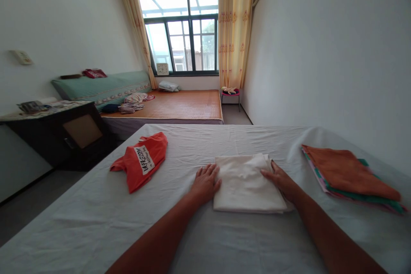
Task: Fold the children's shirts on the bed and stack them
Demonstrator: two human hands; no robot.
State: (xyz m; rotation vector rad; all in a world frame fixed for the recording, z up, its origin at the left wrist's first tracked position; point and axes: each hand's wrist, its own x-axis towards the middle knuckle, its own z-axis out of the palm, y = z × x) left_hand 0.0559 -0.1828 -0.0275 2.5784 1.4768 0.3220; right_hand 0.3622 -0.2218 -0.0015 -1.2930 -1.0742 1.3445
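Note:
A folded cream-white cloth [245, 184] lies flat on the white-sheeted bed [96, 218] in front of me. My left hand [205, 182] rests flat against the cloth's left edge, fingers spread. My right hand [279, 180] lies on its right edge, fingers pointing in over the fabric. Neither hand lifts the cloth. A crumpled orange T-shirt [143, 160] with a white printed patch lies to the left, apart from both hands.
A stack of folded clothes [348, 175], orange on top with green and pink beneath, sits at the right by the wall. Beyond the bed stand a dark cabinet [70, 135], a second bed with a woven mat [183, 105], and a small stool [230, 93] under the window.

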